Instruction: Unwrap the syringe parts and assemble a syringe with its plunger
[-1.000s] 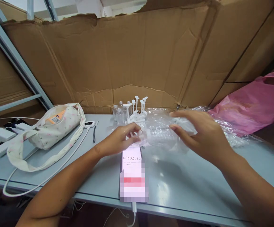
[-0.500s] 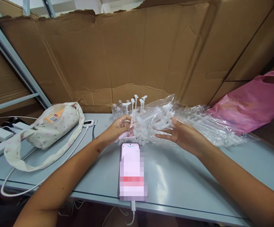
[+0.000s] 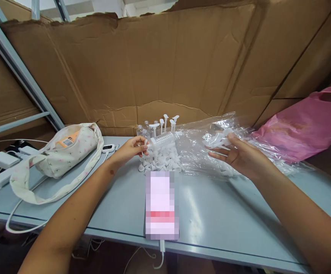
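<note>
Between the fingertips of my left hand (image 3: 139, 147) is the left end of a clear syringe barrel (image 3: 163, 140). It has printed markings and lies nearly level, its narrow tip pointing right. Below it is a heap of small white caps (image 3: 164, 159). My right hand (image 3: 234, 154) pinches a crinkled clear plastic bag (image 3: 195, 146) between thumb and fingers, with its lower fingers stretched out. White plastic pieces (image 3: 218, 140) show at the bag by these fingers; whether they are inside it I cannot tell. White flat-topped stems (image 3: 165, 121) stand upright behind the heap, near clear tubes (image 3: 146, 130).
A phone (image 3: 161, 205) with a cable lies at the table's front. To the left are a floral cloth bag (image 3: 68, 148), a small white device (image 3: 108, 147) and white adapters (image 3: 4, 160). A pink plastic bag (image 3: 302, 121) is at right. Cardboard (image 3: 159, 64) walls the back.
My left hand has moved left with the syringe barrel, which is now apart from the clear bag. My right hand has moved right, pulling the bag with it. The cap heap shows more fully.
</note>
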Demonstrator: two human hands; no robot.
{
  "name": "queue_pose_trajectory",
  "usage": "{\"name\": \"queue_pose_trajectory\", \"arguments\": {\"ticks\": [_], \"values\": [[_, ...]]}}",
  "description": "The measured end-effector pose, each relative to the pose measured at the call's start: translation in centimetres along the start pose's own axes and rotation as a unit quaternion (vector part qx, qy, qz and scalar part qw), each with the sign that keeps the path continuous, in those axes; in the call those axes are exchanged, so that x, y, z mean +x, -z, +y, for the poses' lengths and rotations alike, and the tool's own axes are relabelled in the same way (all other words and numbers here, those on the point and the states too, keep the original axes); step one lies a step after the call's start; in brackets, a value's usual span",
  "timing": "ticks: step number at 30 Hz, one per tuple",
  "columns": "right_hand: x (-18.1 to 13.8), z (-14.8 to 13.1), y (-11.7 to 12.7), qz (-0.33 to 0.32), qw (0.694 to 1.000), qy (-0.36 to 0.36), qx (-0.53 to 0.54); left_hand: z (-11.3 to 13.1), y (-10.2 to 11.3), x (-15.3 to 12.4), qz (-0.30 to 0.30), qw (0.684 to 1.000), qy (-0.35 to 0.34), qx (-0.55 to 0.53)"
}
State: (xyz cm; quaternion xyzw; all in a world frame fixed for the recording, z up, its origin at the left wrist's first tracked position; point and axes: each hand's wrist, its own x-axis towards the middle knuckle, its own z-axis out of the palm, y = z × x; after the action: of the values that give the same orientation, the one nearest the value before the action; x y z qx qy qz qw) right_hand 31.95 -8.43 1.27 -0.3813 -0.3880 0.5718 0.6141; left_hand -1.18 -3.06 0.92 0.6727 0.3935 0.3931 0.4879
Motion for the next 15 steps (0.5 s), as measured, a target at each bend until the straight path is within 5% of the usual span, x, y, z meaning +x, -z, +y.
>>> {"name": "queue_pose_trajectory", "arguments": {"ticks": [7, 15], "values": [[-0.3, -1.3, 0.3, 0.051, 0.997, 0.043, -0.035, -0.2, -0.1, -0.3, -0.039, 0.996, 0.075, -0.019], [0.0, -1.5, 1.1, 0.046, 0.995, 0.064, -0.065, -0.6, -0.6, -0.4, -0.063, 0.997, 0.044, -0.013]]}}
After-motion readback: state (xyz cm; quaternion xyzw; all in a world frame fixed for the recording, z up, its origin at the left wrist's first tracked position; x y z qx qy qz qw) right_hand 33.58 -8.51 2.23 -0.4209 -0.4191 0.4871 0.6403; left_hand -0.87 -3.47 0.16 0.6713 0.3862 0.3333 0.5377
